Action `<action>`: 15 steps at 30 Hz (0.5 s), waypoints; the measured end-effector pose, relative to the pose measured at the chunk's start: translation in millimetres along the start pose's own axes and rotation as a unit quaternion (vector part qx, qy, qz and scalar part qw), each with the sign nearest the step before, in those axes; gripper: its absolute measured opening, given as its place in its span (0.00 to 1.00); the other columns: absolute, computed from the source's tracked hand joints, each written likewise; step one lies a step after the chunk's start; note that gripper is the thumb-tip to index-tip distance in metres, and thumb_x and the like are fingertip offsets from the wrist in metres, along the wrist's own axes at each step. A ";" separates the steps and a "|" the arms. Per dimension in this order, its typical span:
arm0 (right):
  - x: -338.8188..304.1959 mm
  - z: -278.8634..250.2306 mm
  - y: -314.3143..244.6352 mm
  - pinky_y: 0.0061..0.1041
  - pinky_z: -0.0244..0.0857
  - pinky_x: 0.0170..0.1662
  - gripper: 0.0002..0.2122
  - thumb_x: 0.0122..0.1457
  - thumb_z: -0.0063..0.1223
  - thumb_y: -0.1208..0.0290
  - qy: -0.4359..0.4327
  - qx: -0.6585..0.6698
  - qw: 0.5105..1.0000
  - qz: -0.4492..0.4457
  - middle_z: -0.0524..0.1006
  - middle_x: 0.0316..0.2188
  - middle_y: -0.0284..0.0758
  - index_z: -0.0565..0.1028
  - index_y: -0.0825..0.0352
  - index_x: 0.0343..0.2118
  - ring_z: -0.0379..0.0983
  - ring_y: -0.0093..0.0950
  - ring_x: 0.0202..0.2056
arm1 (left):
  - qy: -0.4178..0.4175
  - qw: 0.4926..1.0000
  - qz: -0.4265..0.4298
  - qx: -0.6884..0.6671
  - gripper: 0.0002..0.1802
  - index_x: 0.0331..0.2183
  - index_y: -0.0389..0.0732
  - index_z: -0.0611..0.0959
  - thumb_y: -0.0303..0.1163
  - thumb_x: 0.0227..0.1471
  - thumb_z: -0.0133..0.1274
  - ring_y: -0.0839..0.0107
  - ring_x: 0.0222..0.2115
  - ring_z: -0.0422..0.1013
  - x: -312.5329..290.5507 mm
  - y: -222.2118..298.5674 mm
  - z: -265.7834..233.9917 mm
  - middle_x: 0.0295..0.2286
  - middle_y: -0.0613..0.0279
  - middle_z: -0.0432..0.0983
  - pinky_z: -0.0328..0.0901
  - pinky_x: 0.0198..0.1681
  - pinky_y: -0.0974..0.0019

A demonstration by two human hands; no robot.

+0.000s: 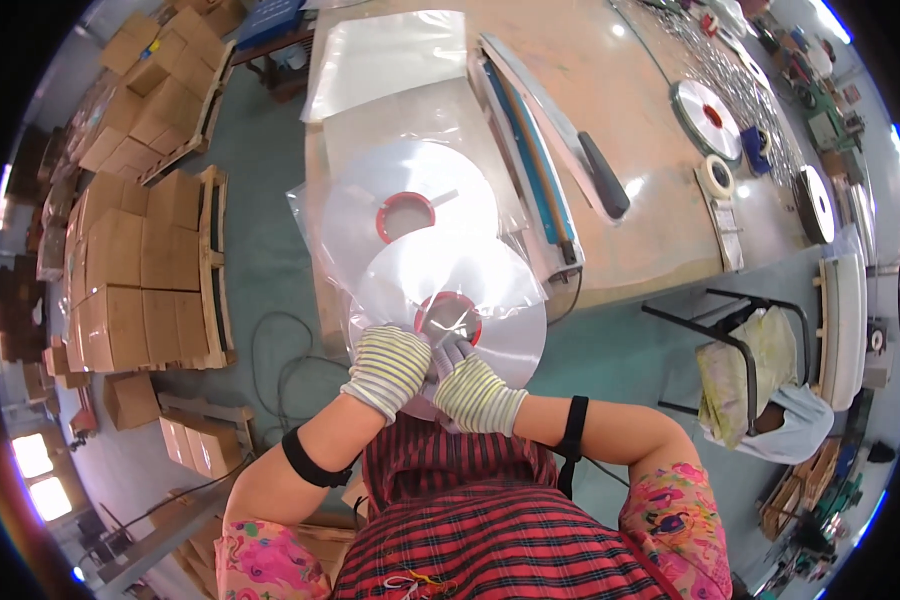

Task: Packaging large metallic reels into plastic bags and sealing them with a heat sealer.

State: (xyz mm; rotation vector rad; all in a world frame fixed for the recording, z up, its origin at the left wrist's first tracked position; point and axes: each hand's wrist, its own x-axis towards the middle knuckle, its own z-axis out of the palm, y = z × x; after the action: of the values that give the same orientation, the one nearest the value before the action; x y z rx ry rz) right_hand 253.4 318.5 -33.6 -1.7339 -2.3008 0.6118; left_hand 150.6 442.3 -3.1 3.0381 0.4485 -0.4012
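The film reel (518, 340), in a clear plastic bag (528, 278), lies face up straight ahead of the person's body, round with no long axis, its far side overlapping a second reel (358, 205). The left hand (388, 368) and right hand (477, 392), in striped gloves, meet over its near side with fingers bent; whether they pinch plastic, I cannot tell. The right is nearer the blue-and-white bar sealer (532, 160), which stretches away lengthwise, ahead and right.
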 end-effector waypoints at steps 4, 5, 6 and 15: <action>30.6 -20.4 17.2 0.47 0.55 0.46 0.25 0.34 0.59 0.55 -0.184 0.002 0.983 0.008 0.70 0.41 0.45 0.75 0.63 0.38 0.63 0.45 0.45 | -0.007 1.000 0.005 -0.010 0.09 0.22 0.39 0.78 0.33 0.43 0.47 0.59 0.22 0.73 3.5 -7.1 -10.5 0.17 0.56 0.74 0.65 0.23 0.54; 36.1 -22.5 20.0 0.47 0.55 0.46 0.25 0.34 0.59 0.55 -0.186 0.000 0.982 0.004 0.70 0.41 0.45 0.75 0.63 0.38 0.63 0.45 0.45 | -0.006 1.000 0.001 -0.012 0.09 0.22 0.39 0.78 0.33 0.43 0.47 0.59 0.22 0.73 4.2 -7.8 -15.1 0.17 0.56 0.74 0.65 0.23 0.54; 41.1 -22.9 21.3 0.46 0.56 0.46 0.23 0.35 0.59 0.54 -0.172 0.018 0.985 0.025 0.71 0.38 0.44 0.75 0.63 0.35 0.65 0.44 0.43 | 0.005 1.000 -0.001 -0.014 0.09 0.23 0.39 0.78 0.33 0.44 0.47 0.59 0.22 0.73 5.4 -7.9 -18.6 0.16 0.56 0.74 0.65 0.23 0.55; 85.8 17.3 52.6 0.36 0.61 0.42 0.17 0.34 0.57 0.54 0.014 -0.005 0.989 0.150 0.77 0.25 0.40 0.77 0.62 0.26 0.73 0.38 0.35 | 0.050 0.998 -0.040 -0.029 0.11 0.26 0.39 0.77 0.35 0.47 0.45 0.59 0.18 0.70 13.3 -4.1 -3.6 0.19 0.55 0.72 0.64 0.22 0.56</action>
State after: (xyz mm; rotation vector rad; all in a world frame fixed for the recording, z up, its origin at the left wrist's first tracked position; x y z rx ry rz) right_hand 267.1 408.5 -79.7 -2.0998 -2.0410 0.6204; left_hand 162.6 450.3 -3.1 3.0018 0.5797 -0.2353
